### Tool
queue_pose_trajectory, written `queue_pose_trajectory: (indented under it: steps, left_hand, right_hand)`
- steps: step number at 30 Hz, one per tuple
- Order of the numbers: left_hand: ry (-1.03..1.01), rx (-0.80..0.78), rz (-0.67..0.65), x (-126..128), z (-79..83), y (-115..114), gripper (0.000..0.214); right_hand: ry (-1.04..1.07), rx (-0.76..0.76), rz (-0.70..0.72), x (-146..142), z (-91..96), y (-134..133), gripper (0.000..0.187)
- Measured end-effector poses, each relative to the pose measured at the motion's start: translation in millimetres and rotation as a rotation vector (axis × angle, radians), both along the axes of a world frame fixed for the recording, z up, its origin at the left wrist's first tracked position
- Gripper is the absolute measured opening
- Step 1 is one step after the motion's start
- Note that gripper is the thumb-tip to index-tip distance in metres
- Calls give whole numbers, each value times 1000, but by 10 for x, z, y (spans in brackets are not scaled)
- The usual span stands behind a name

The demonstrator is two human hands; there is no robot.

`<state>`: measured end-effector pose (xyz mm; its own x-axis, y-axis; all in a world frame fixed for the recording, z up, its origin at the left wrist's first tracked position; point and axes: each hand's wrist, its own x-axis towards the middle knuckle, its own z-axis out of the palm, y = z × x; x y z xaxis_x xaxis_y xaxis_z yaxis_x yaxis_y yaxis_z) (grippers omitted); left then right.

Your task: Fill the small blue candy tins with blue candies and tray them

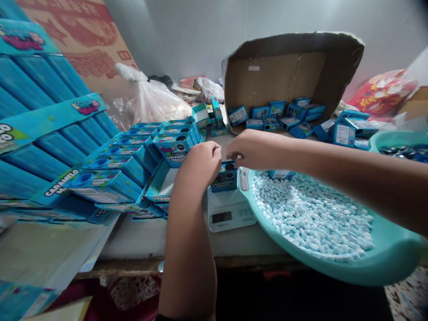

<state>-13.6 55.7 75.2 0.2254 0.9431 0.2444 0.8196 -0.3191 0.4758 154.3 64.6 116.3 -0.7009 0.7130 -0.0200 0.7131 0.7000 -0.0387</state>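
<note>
A small blue candy box (pixel 224 180) stands upright on a white digital scale (pixel 234 216), with a dark round opening in its top. My left hand (pixel 204 161) is closed beside the box's left upper edge, its fingertips partly hidden. Just above the top of the box, my right hand (pixel 245 149) has its fingers curled into a pinch. A small pale speck shows at those fingertips, too little to name. Right of the scale, a turquoise basin (pixel 267 223) holds many pale blue and white candies (pixel 314 218), with another blue box (pixel 280 174) lying on them.
Left are display trays of blue boxes (pixel 107 183) and a partly filled tray (pixel 163 180). A tilted cardboard carton (pixel 287 67) at the back holds several loose boxes. A second turquoise basin (pixel 384 139) stands far right. A tied plastic bag (pixel 154 100) lies behind.
</note>
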Motion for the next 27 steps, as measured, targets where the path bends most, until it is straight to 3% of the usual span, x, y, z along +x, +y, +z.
queue_pose_trajectory:
  steps: [9, 14, 21, 27]
  left_hand:
    - [38, -65, -35, -2, -22, -28, 31]
    - [26, -118, -99, 25, -23, -35, 32]
    - [15, -236, -211, 102, -34, -41, 33]
    - [-30, -219, -258, 153, -58, -43, 50]
  right_hand:
    - [-69, -114, -200, 476, -19, -347, 7]
    - [11, -72, -249, 702, -126, -463, 8]
    - [119, -156, -303, 761, -330, -453, 8]
    - [142, -209, -341, 740, -314, -482, 14]
